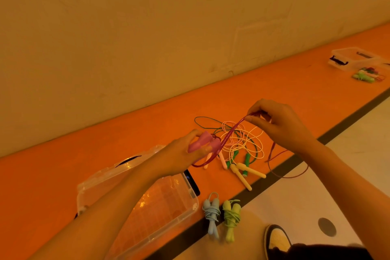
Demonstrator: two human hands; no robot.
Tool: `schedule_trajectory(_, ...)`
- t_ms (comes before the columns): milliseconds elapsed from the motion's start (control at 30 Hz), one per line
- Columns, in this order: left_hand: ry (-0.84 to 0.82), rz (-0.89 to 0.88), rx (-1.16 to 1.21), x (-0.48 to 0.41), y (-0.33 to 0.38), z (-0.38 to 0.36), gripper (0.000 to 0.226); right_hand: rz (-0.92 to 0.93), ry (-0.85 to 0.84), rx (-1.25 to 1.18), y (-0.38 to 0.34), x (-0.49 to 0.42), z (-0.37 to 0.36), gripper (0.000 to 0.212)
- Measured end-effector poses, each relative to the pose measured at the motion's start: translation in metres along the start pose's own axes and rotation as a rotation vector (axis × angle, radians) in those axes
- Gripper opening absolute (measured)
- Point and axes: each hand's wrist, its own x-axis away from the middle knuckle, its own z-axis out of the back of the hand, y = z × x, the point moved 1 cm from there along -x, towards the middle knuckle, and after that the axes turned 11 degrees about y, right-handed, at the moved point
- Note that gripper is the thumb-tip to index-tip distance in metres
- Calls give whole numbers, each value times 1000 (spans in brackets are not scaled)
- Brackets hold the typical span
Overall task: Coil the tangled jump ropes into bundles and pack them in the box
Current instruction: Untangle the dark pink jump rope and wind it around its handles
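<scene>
My left hand (185,154) grips the two pink handles (202,142) of a jump rope. Its dark red cord (230,133) runs in several strands up to my right hand (278,124), which pinches the far end of the loops. A loose length of the cord hangs down below my right wrist. Under the cord lies a tangle of ropes (238,143) with green, pale yellow and pink handles. The clear plastic box (179,213) stands open under my left forearm. Beside it lie a coiled blue bundle (212,215) and a coiled green bundle (231,217).
The orange strip of floor (63,175) runs along a wall. Far right stand another clear box (352,59) and a small pile of ropes (367,75). A shoe (276,240) shows at the bottom right on pale floor.
</scene>
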Motion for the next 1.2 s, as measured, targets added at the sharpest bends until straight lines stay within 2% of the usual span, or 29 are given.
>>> schedule_trajectory(200,-188,99,261,4,0,-12,49,-28,30,-30,-3,-2,-4,12)
schedule_trajectory(300,-267,85,297,7,2,-16,51,-10,6,-42,-8,-3,-8,11)
schedule_trajectory(433,-379,83,356,14,8,-22,56,-23,0,-53,-7,-4,-10,28)
schedule_trajectory(567,-466,92,449,16,12,-24,60,-72,-28,-28,-1,-4,-15,17)
schedule_trajectory(667,-585,116,661,20,17,-24,34,-144,-81,-44,5,-3,-19,14)
schedule_trajectory(733,-655,164,773,23,20,-25,25,-178,-109,-61,9,-1,-21,13)
schedule_trajectory(967,-560,109,696,21,23,-24,25,-242,-176,-83,16,1,-26,12)
schedule_trajectory(1100,-502,75,666,22,23,-17,43,-317,-213,-147,22,5,-25,26)
schedule_trajectory(1200,-500,41,650,21,23,-12,43,-351,-215,-191,24,5,-24,32)
